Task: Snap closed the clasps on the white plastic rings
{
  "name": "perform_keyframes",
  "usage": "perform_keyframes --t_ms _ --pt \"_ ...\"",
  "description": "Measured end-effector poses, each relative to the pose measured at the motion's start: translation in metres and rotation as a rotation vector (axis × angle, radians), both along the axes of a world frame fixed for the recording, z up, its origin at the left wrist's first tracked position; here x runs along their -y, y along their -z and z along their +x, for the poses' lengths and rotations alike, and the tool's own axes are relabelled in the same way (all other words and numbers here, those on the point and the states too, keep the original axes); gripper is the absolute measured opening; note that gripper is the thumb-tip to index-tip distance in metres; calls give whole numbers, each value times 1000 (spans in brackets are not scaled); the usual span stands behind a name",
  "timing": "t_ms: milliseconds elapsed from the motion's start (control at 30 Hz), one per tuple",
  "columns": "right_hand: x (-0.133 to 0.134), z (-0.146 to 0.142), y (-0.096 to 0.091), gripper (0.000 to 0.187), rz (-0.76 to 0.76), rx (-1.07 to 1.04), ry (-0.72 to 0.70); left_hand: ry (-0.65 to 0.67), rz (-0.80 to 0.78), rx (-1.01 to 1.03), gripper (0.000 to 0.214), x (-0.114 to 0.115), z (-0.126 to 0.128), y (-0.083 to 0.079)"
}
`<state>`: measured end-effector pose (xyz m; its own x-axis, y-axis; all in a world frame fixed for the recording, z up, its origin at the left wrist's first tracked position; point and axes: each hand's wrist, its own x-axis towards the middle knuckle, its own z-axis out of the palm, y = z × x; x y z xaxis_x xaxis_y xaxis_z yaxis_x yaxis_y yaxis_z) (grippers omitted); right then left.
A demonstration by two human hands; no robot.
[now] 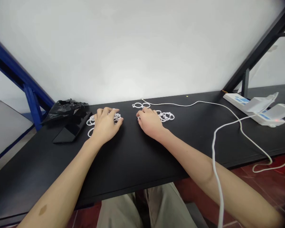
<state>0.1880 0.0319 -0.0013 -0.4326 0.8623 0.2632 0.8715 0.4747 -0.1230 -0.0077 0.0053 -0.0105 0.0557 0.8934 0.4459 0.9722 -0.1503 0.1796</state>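
My left hand (pixel 106 124) rests over a loose pile of thin white plastic rings (pixel 91 121) on the left of the black table. Its thumb is apart from the fingers, and several rings show in the gap between them. To the right, my right hand (pixel 150 120) is bent palm-down with its fingers curled together, and a bit of white ring shows at the fingertips. More white rings (pixel 167 116) lie beside its knuckles, partly covered by the hand. Just beyond it are two rings (pixel 138 105) with small tabs, near the wall.
On the black table (pixel 123 164), a dark flat tablet-like object (pixel 70 131) and a crumpled black plastic bag (pixel 67 107) lie at left. A white cable (pixel 215 139) crosses the right side over my forearm. White devices (pixel 254 109) stand at far right.
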Motion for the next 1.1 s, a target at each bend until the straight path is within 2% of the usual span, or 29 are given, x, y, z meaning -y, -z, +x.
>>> perform_keyframes --t_ms 167,267,567,733,933,1000,1100 --pt "2 -5 1 32 -83 -100 -160 237 -3 25 36 0 5 2" --pt "2 -7 3 33 -115 -176 -220 311 -55 37 35 2 7 0" --pt "0 -5 7 28 -128 -366 -222 346 -80 24 29 1 7 3" --pt "5 -7 2 22 -37 -434 -191 336 -92 35 29 1 8 2" --pt "12 -11 -2 8 108 -656 -261 304 -13 122 27 6 14 -7" --pt "13 -13 -3 6 96 -761 -279 336 10 173 25 9 17 -12" --pt "15 -15 -3 7 -9 -924 -284 394 28 253 30 13 19 -16"
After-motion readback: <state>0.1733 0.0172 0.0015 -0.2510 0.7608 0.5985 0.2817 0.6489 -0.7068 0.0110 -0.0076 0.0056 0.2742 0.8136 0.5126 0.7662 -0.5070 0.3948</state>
